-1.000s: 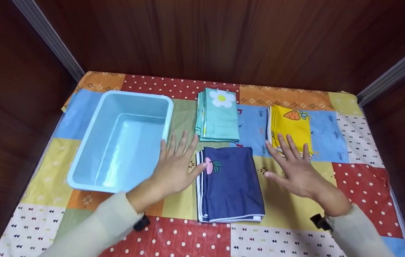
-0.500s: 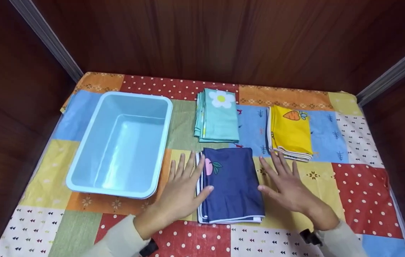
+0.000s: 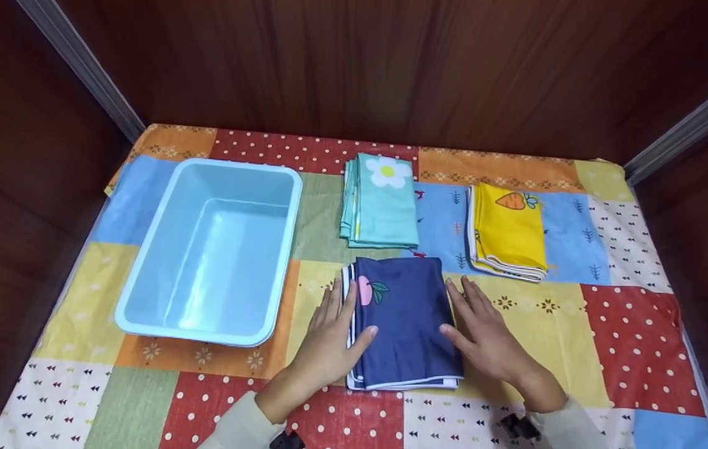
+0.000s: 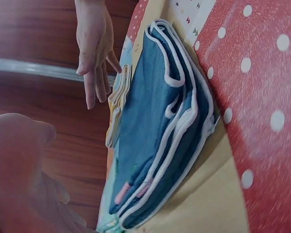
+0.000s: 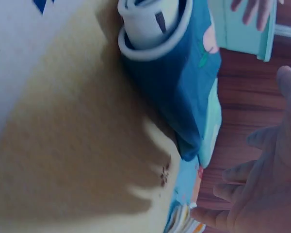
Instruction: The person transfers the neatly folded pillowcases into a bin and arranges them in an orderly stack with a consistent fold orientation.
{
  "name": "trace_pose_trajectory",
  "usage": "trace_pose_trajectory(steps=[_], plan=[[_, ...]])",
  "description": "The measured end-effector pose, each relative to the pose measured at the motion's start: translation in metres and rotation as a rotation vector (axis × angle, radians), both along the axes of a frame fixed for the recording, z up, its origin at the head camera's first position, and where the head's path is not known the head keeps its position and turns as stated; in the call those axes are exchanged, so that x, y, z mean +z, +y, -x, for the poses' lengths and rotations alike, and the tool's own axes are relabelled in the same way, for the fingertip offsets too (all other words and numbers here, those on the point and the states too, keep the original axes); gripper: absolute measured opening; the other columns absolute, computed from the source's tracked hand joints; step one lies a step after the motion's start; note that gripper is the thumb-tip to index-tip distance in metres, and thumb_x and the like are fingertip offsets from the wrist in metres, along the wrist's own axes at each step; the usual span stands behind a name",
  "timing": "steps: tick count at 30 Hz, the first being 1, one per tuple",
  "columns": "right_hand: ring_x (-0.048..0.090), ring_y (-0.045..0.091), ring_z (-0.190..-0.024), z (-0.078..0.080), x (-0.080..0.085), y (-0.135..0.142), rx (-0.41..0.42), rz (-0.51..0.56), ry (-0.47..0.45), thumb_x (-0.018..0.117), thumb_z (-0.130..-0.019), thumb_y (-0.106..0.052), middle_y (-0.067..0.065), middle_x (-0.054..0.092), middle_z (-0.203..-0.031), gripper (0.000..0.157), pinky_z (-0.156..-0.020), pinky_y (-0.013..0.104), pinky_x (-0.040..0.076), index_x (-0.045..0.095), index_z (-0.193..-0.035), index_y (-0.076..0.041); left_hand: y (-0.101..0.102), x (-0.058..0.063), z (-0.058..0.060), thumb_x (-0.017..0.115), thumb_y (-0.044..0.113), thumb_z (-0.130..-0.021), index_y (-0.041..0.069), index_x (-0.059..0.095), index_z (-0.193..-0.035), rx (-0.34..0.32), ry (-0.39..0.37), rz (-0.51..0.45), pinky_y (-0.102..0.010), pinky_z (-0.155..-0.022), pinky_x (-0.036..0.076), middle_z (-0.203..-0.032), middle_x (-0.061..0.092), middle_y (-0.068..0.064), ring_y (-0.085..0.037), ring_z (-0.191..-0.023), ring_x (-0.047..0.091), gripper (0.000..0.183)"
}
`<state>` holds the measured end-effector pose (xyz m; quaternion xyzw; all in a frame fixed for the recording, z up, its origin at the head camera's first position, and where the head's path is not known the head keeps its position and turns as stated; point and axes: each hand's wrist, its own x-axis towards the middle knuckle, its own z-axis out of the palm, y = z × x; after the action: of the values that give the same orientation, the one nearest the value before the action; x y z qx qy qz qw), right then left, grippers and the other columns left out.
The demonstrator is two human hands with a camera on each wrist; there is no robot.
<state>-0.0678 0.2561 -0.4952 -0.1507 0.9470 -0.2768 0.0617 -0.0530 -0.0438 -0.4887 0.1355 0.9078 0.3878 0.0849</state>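
Observation:
A folded navy cloth point(image 3: 407, 324) with white piping and a pink fruit print lies at the front middle of the table. My left hand point(image 3: 329, 343) is along its left edge, fingers straight, thumb over the top. On the opposite side, my right hand point(image 3: 488, 333) has straight fingers beside the right edge, the thumb tip overlapping it. The left wrist view shows the stacked, piped folds of the navy cloth point(image 4: 150, 121) and the right hand point(image 4: 94, 48) above its far side. In the right wrist view, the right hand point(image 5: 266, 174) hovers with spread fingers, its shadow on the tablecloth.
A light blue plastic basin point(image 3: 229, 262) stands at the left. Behind the navy cloth lies a folded mint cloth point(image 3: 385, 215) with a white flower. A folded yellow cloth point(image 3: 509, 234) with a carrot print lies at the right. Dark wood panels point(image 3: 354, 68) enclose the patchwork-covered table point(image 3: 634, 337).
Both hands have come down toward the person and closer together, from above the table to either side of the navy cloth. The cloths and basin stay in place.

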Motion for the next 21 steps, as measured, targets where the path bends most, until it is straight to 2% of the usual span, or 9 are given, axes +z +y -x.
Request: trace_pose_trajectory(steps=[7, 13, 21], plan=[[0.029, 0.046, -0.146, 0.001, -0.009, -0.009, -0.058, 0.057, -0.035, 0.059, -0.103, -0.035, 0.024, 0.027, -0.163, 0.071, -0.112, 0.068, 0.029, 0.026, -0.162, -0.012, 0.004, -0.015, 0.006, 0.053, 0.047, -0.104, 0.008, 0.013, -0.164, 0.045, -0.093, -0.089, -0.066, -0.117, 0.023, -0.167, 0.004, -0.027, -0.047, -0.152, 0.010, 0.082], [0.034, 0.048, -0.143, 0.001, -0.013, -0.016, -0.135, 0.139, -0.111, 0.055, -0.106, -0.034, 0.029, 0.038, -0.156, 0.068, -0.113, 0.066, 0.029, 0.026, -0.162, -0.007, 0.007, -0.022, 0.012, 0.053, 0.043, -0.104, 0.000, 0.016, -0.162, 0.103, -0.204, -0.193, -0.068, -0.113, 0.027, -0.164, 0.011, -0.032, -0.052, -0.149, 0.016, 0.081], [0.031, 0.047, -0.146, 0.003, -0.021, -0.023, -0.232, 0.253, -0.173, 0.051, -0.108, -0.026, 0.031, 0.033, -0.158, 0.063, -0.119, 0.059, 0.023, 0.027, -0.158, 0.003, 0.014, -0.029, 0.020, 0.067, 0.022, -0.096, -0.011, 0.025, -0.155, 0.208, -0.153, -0.268, -0.063, -0.114, 0.030, -0.155, 0.034, -0.034, -0.051, -0.142, 0.033, 0.079]])
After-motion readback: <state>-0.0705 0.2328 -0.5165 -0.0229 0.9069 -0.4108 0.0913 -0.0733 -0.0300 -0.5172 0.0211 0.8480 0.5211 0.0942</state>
